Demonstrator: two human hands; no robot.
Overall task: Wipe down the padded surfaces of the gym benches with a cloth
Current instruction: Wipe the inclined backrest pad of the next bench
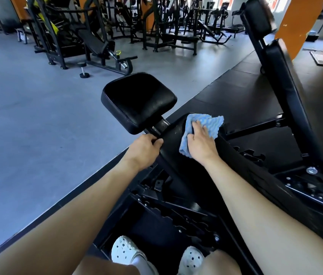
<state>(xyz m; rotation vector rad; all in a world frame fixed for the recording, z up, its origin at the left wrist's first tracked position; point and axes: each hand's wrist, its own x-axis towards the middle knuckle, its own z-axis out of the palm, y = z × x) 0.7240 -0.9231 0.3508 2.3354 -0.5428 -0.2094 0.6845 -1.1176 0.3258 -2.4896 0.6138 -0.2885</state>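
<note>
A blue cloth [206,124] lies pressed on the upper end of a long black bench pad [173,139] that slopes down toward me. My right hand [201,142] lies flat on the cloth, fingers spread over it. My left hand [143,149] grips the left edge of the same pad, just below a black metal post. A square black seat pad [137,101] sits on that post just beyond both hands.
A second bench with a tall black back pad [287,92] leans at the right on black rubber mats [242,92]. Grey floor [27,120] stretches to the left. Black gym machines [89,44] crowd the background. My white perforated shoes [126,251] stand inside the bench's metal frame.
</note>
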